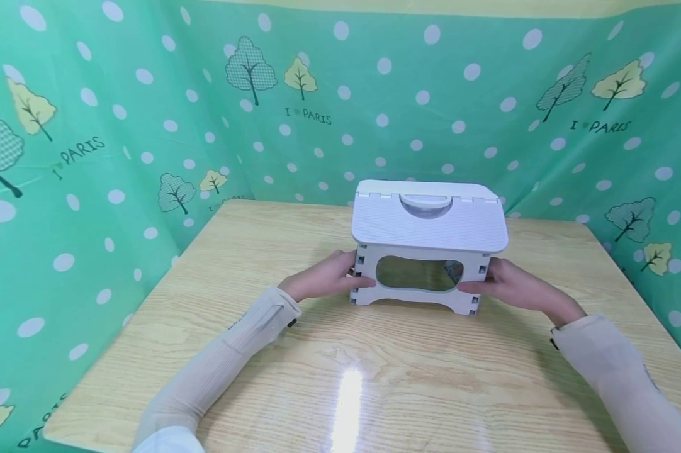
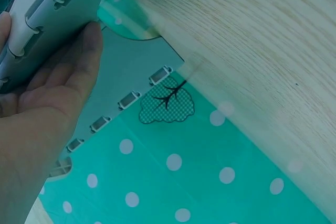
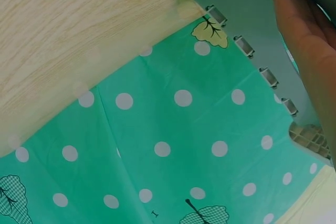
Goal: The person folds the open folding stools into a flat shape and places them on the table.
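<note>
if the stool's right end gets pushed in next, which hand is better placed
Probably the right hand: it grips the stool at that end, thumb in front; the left hand holds the opposite end.

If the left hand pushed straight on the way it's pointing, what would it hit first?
Most likely the stool: the left hand holds its left end, so it would press into it at once. How far the fingers could slide in behind the front is hard to judge.
</note>
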Demonstrator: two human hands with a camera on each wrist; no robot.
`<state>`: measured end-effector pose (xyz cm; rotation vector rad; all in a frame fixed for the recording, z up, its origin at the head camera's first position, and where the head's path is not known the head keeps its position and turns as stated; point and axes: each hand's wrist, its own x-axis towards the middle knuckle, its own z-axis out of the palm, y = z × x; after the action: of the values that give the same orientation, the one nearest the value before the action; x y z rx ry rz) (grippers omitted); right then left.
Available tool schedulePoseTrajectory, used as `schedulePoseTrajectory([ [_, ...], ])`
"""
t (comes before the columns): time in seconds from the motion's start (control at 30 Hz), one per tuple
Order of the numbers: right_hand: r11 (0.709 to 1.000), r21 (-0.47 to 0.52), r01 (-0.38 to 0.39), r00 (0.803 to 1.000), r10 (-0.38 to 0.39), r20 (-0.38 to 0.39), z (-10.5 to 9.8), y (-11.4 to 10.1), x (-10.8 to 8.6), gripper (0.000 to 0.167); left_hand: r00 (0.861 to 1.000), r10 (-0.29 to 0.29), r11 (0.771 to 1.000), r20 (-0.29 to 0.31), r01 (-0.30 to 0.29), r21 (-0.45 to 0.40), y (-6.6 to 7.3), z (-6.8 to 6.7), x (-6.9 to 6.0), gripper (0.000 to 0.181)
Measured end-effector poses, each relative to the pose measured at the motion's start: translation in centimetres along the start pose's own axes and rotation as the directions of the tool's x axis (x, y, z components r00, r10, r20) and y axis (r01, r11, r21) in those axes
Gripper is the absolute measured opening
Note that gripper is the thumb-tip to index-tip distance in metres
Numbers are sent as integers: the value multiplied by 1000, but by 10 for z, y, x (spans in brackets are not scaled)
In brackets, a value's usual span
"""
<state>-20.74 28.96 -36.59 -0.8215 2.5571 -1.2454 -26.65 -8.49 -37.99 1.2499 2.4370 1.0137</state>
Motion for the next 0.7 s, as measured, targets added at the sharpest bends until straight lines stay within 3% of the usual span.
schedulePoseTrajectory([
  [0.7,1000,-11,-11,1000,11,-8,0,3,0,59,1000,-8,1000,17,8,-30,1,-1,0,52],
])
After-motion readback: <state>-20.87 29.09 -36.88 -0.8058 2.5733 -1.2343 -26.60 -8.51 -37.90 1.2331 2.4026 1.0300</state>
